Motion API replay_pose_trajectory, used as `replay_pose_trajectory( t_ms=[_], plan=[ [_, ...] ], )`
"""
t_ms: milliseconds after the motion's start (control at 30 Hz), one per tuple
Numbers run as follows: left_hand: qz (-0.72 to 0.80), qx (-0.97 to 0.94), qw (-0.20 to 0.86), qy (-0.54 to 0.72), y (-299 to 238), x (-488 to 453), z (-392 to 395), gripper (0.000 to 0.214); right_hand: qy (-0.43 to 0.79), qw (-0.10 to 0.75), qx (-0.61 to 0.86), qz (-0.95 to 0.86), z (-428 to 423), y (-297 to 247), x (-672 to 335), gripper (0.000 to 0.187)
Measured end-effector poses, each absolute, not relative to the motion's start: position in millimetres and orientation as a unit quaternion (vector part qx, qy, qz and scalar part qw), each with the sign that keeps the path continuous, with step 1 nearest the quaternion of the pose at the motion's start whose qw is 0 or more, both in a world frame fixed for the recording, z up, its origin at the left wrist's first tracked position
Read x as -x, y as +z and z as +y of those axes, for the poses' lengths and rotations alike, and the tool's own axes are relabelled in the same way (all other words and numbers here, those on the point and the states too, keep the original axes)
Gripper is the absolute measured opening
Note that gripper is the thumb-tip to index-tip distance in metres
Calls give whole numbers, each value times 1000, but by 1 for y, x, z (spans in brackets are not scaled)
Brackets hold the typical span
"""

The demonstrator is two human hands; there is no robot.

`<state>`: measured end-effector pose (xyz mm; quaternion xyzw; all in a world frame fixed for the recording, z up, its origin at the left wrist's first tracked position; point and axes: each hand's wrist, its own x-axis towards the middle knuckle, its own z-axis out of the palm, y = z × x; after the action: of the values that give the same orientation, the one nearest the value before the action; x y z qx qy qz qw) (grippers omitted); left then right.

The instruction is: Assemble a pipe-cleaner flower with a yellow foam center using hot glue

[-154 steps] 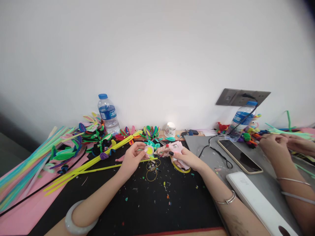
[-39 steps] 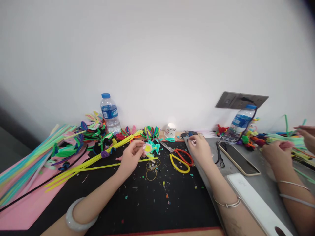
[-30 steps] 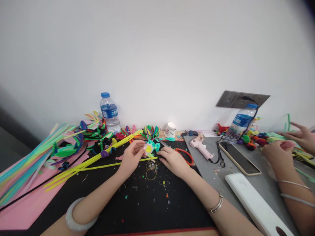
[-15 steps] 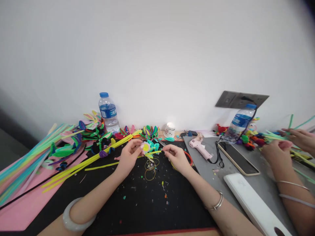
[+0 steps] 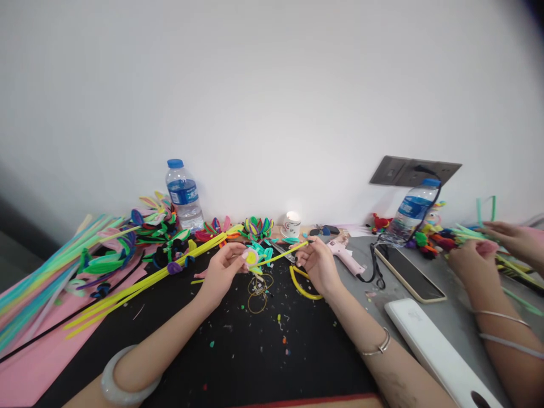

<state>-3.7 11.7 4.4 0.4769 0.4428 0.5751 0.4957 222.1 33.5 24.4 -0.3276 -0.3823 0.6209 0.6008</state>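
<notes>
My left hand [image 5: 223, 272] has thumb and fingertips pinched together on the edge of a small round piece with a yellow centre and pale pink rim [image 5: 252, 258]. Squeezing too hard could crush that rim; too slack a pinch could let it turn. From beside it, a thin, fuzzy yellow pipe cleaner [image 5: 280, 256] slants up to my right hand [image 5: 321, 269], whose fingertips are closed on its end, the other fingers loosely curled. I can't tell whether piece and stem are joined. A sharp tug could kink the stem, and its low end could snag the fuzzy turquoise scraps [image 5: 267, 254] just behind. Dropping my right wrist could knock the yellow loop-handled scissors [image 5: 301, 291] beneath; swinging right, I could brush the pale pink glue gun [image 5: 349, 260], perhaps hot.

Leftmost, a fan of pastel pipe cleaners [image 5: 46, 277] lies over a flat pink sheet [image 5: 46, 362]. Next comes my black mat [image 5: 191, 357], sprinkled with coloured crumbs. A blue-capped clear plastic bottle [image 5: 183, 195] and a small white paper cup [image 5: 291, 226] stand near the plain white wall [image 5: 272, 102]. To the right, a grey surface [image 5: 376, 334] carries a dark-screened phone [image 5: 410, 273] and a long white case [image 5: 429, 345], below a grey wall socket [image 5: 391, 169]. At the far right are a co-worker's hands [image 5: 474, 262].
</notes>
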Motion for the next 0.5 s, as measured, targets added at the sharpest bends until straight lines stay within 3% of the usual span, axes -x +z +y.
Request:
replay_pose_trajectory(
  t_ms=[200, 500],
  plan=[
    [450, -480, 480, 580, 4, 5, 13, 32, 627, 606, 376, -314, 42, 25, -233, 18],
    [441, -462, 503, 582, 4, 5, 12, 33, 665, 554, 368, -341, 47, 22, -241, 39]
  ],
)
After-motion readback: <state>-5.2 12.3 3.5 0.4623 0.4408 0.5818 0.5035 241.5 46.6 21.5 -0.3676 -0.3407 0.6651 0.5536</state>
